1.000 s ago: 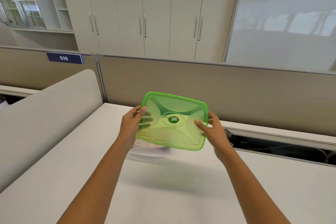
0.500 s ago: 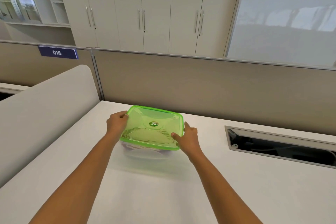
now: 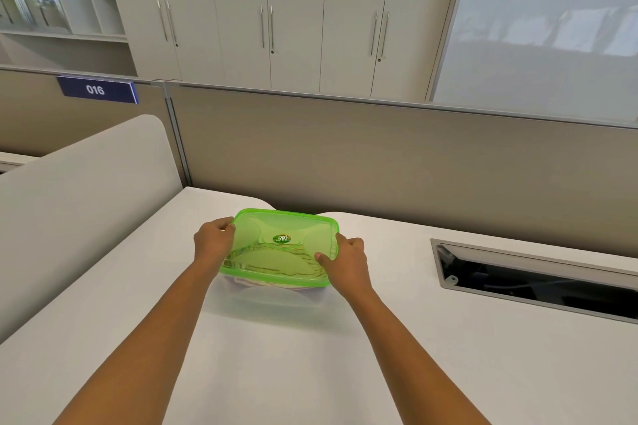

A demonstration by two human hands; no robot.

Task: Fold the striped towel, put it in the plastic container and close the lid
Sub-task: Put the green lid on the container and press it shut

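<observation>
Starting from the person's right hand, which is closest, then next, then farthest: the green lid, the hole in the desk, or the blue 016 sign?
1. Green lid: the right hand touches its right edge.
2. Desk hole: off to the right.
3. Blue 016 sign: far left, on the divider.

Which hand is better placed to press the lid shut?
Right hand: its thumb already lies on top of the green lid, near the front corner. The left hand only grips the side edge.
</observation>
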